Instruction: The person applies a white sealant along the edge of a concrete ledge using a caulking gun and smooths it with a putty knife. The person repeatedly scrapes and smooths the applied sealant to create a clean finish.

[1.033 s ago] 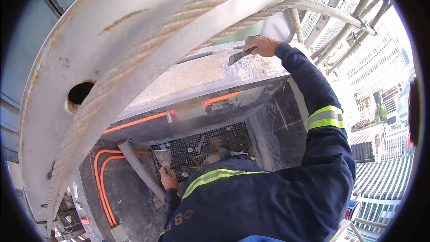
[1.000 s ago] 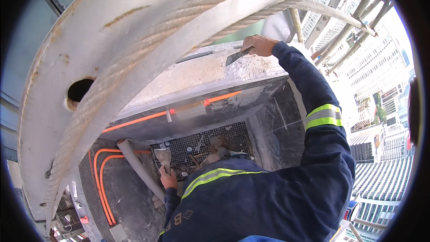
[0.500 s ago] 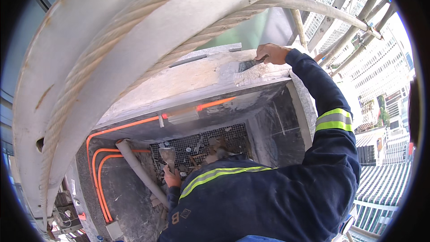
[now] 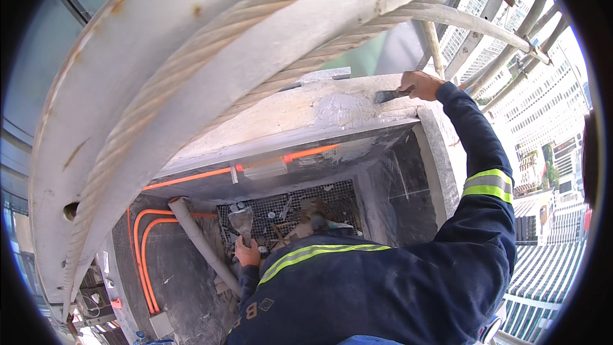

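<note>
My right hand (image 4: pixel 423 85) is closed around a putty knife (image 4: pixel 385 96), its blade against the top of a pale ledge (image 4: pixel 255 124). Left of that blade, a smooth patch of grey filler (image 4: pixel 341 110) spreads over the rough surface. Lower down, inside the dark recess, my left hand (image 4: pixel 247 253) grips a second, wider putty knife (image 4: pixel 241 220). Its blade points up, away from me, smeared with pale residue, and touches nothing that I can make out. Most of both handles is hidden by my fingers.
A large curved white metal beam (image 4: pixel 211 83) with a thick twisted rope (image 4: pixel 153 92) arches over the left and top. Orange conduits (image 4: pixel 143 259) and a grey pipe (image 4: pixel 203 249) line the recess. Rubble lies on black mesh (image 4: pixel 338 198). Scaffold poles (image 4: pixel 520 38) stand at right.
My right hand and its putty knife have moved right along the ledge, showing more of the grey patch. My left hand keeps its knife in nearly the same place. The view has shifted slightly.
</note>
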A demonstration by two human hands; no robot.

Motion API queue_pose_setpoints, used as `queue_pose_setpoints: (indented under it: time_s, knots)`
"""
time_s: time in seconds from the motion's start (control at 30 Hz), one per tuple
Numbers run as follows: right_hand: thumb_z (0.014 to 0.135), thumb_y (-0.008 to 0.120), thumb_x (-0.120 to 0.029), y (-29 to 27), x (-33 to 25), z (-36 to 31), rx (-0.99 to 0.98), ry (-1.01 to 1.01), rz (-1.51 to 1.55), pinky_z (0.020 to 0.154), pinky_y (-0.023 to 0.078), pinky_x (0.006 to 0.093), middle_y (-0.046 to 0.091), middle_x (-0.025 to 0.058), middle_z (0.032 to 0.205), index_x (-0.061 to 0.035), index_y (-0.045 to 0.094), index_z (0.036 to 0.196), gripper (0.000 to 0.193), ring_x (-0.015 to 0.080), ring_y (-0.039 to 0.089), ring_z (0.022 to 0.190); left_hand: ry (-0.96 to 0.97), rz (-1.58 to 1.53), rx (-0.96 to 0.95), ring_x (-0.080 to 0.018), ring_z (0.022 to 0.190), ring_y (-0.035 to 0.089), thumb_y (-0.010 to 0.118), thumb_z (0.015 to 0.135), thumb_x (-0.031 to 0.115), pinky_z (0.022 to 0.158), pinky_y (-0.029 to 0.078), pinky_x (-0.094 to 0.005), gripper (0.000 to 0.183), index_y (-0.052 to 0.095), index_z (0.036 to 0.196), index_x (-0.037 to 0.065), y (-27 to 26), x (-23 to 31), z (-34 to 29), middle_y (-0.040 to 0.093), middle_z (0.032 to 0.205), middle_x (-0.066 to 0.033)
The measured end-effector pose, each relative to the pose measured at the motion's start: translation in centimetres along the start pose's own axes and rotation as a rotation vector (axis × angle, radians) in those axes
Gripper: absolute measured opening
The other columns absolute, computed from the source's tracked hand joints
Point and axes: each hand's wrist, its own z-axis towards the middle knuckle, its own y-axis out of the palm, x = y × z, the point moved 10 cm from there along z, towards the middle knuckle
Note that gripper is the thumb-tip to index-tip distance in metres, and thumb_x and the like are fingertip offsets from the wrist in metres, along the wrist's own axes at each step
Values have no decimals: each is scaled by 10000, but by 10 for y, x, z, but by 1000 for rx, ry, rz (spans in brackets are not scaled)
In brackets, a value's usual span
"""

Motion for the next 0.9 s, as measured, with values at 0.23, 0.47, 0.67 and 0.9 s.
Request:
queue_pose_setpoints:
  time_s: [0.23, 0.47, 0.67, 0.9]
  knots:
    - [813, 672, -22, -65, -75, 4, 219, 86, -36, 939, 482, 405, 644, 163, 1076, -33, 732, 1125, 318, 347, 615, 1044, -157, -9, -37, -468, 1041, 644, 647, 844, 190, 936, 506, -477, 475, 622, 1208, -114, -2, -63, -20, 641, 1169, -334]
    - [821, 603, -155, -16, -140, 60, 278, 258, -172, 870, 511, 471, 688, 224, 941, -5, 724, 890, 205, 432, 647, 938, 0, -39, -30, -462, 1042, 647, 644, 865, 183, 924, 508, -472, 462, 609, 1216, -116, -16, -53, -5, 657, 1129, -324]
    - [781, 567, -138, 11, -146, 69, 238, 504, -153, 855, 537, 496, 671, 331, 984, 56, 694, 854, 243, 465, 662, 968, -134, -140, -15, -448, 1037, 652, 637, 872, 180, 917, 511, -463, 445, 614, 1213, -105, -33, -77, -22, 664, 1115, -316]
    - [787, 559, -131, 56, -204, 79, 142, 500, -160, 927, 522, 507, 606, 351, 1148, 49, 692, 1009, 316, 493, 618, 1081, -174, -60, -19, -451, 1029, 654, 640, 874, 254, 900, 516, -474, 481, 623, 1211, -88, -35, -135, -59, 671, 1108, -306]
